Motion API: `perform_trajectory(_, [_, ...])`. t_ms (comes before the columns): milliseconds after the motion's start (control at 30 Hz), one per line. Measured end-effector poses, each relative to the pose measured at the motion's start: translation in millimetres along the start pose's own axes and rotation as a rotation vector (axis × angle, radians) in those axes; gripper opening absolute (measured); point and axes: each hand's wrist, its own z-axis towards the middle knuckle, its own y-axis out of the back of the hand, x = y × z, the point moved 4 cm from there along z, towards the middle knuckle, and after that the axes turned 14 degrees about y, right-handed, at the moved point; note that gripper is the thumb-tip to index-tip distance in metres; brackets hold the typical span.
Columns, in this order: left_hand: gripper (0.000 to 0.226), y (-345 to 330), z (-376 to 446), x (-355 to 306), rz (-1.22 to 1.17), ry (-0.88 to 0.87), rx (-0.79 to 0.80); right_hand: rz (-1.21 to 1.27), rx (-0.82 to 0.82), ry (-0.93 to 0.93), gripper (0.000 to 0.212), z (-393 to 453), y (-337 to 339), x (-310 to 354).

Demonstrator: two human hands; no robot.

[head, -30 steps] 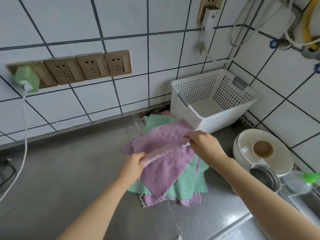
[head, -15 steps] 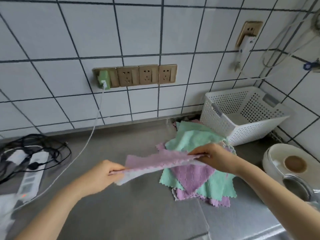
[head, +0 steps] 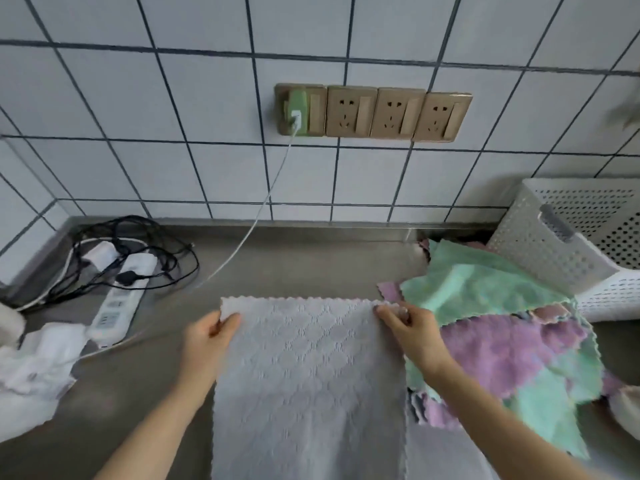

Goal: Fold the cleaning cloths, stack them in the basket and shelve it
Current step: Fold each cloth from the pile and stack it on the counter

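My left hand (head: 207, 336) has its grip pinched shut on the far left corner of the pale cloth (head: 308, 382), thumb on top; my right hand (head: 410, 327) is pinched the same way on the far right corner. Between the 2 grips the scalloped top edge runs straight and fairly taut. The rest of the cloth spreads toward me over the bench (head: 311, 265), and its near edge is out of view, so I cannot tell whether it lies flat there or hangs off the front.

I judge this to be the start of the 1st fold. To do it well I would keep both pinches right at the corners, hold the tension even so the edge stays straight, then bring that edge toward me to meet the near edge, matching corners before I let go. Any sag in the middle would give a crooked crease.

Just to the right, the pile of green and purple cloths (head: 502, 334) lies unfolded, partly under my right wrist. Beyond it the white basket (head: 540, 251) stands against the tiled wall, its inside mostly out of view. The power strip (head: 114, 306) and its cables sit well to the left, clear of the fold.
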Motion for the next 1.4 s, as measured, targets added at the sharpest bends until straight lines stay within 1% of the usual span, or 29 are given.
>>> perform_trajectory(100, [0.046,-12,20,55,0.055,-0.09,-0.104,-0.218,-0.068,0.116,0.042,6,-41,-41])
perform_trajectory(167, [0.048,-11,33,79,0.138,-0.161,-0.181,-0.361,-0.056,0.249,0.043,15,-59,-52])
perform_trajectory(300, [0.047,-13,62,79,0.527,-0.403,-0.381,-0.615,0.002,0.488,0.036,43,-78,-63])
perform_trajectory(367, [0.044,-15,78,74,0.623,-0.468,-0.403,-0.835,0.001,0.63,0.03,55,-84,-68])
perform_trajectory(400, [0.039,-16,85,74,0.663,-0.53,-0.416,-0.923,-0.017,0.698,0.025,58,-87,-69])
perform_trajectory(433, [0.03,-19,89,73,0.71,-0.608,-0.429,-0.995,-0.039,0.748,0.021,62,-89,-71])
perform_trajectory(467, [0.017,-21,92,73,0.766,-0.67,-0.448,-1.045,-0.053,0.764,0.019,63,-91,-73])
perform_trajectory(500, [0.011,-23,95,74,0.817,-0.71,-0.469,-1.085,-0.068,0.75,0.022,65,-92,-77])
perform_trajectory(600, [0.045,-29,95,72,0.957,-0.698,-0.535,-1.234,-0.156,0.657,0.037,65,-87,-80])
perform_trajectory(633, [0.051,-32,91,66,0.971,-0.698,-0.537,-1.29,-0.163,0.658,0.042,65,-84,-76])
perform_trajectory(667, [0.05,-34,84,62,0.973,-0.712,-0.518,-1.318,-0.142,0.706,0.047,63,-82,-69])
perform_trajectory(700, [0.041,-38,75,59,0.944,-0.754,-0.462,-1.303,-0.09,0.788,0.05,59,-81,-62])
perform_trajectory(733, [0.029,-42,59,59,0.888,-0.823,-0.364,-1.228,-0.023,0.898,0.05,48,-80,-54])
perform_trajectory(767, [0.019,-45,42,62,0.839,-0.893,-0.226,-1.136,0.076,0.995,0.05,32,-81,-48])
perform_trajectory(800, [0.019,-49,17,71,0.808,-0.93,-0.057,-1.051,0.177,1.08,0.049,7,-81,-43])
perform_trajectory(833, [0.03,-54,-7,84,0.802,-0.908,0.118,-0.975,0.276,1.137,0.049,-19,-82,-43])
perform_trajectory(867, [0.046,-57,-31,96,0.82,-0.836,0.261,-0.907,0.373,1.162,0.05,-48,-83,-43])
perform_trajectory(900, [0.063,-59,-50,107,0.86,-0.75,0.348,-0.857,0.471,1.147,0.053,-73,-84,-45])
perform_trajectory(933, [0.077,-62,-61,116,0.909,-0.677,0.395,-0.824,0.561,1.104,0.057,-92,-87,-46])
perform_trajectory(967, [0.088,-64,-68,123,0.943,-0.634,0.411,-0.805,0.619,1.063,0.063,-107,-89,-48])
perform_trajectory(1033, [0.097,-69,-77,127,1.031,-0.617,0.382,-0.825,0.634,1.024,0.075,-127,-93,-47])
perform_trajectory(1100, [0.099,-72,-85,127,1.141,-0.626,0.335,-0.891,0.608,0.981,0.086,-140,-98,-47])
perform_trajectory(1167, [0.097,-70,-90,124,1.193,-0.693,0.26,-0.964,0.57,0.912,0.092,-146,-101,-50])
perform_trajectory(1200, [0.093,-68,-91,123,1.186,-0.722,0.225,-1.012,0.54,0.916,0.09,-148,-103,-50])
perform_trajectory(1233, [0.083,-64,-93,121,1.164,-0.757,0.198,-1.06,0.504,0.934,0.088,-149,-105,-50])
perform_trajectory(1300, [0.054,-58,-100,115,1.122,-0.934,0.098,-1.108,0.443,0.958,0.082,-152,-108,-48])
perform_trajectory(1333, [0.048,-55,-102,113,1.119,-0.997,0.038,-1.124,0.421,0.975,0.077,-152,-111,-47])
perform_trajectory(1367, [0.044,-53,-101,113,1.126,-1.027,0.0,-1.143,0.408,0.993,0.069,-153,-113,-47])
perform_trajectory(1400, [0.042,-51,-101,115,1.124,-1.013,-0.022,-1.143,0.398,1.019,0.056,-153,-114,-46])
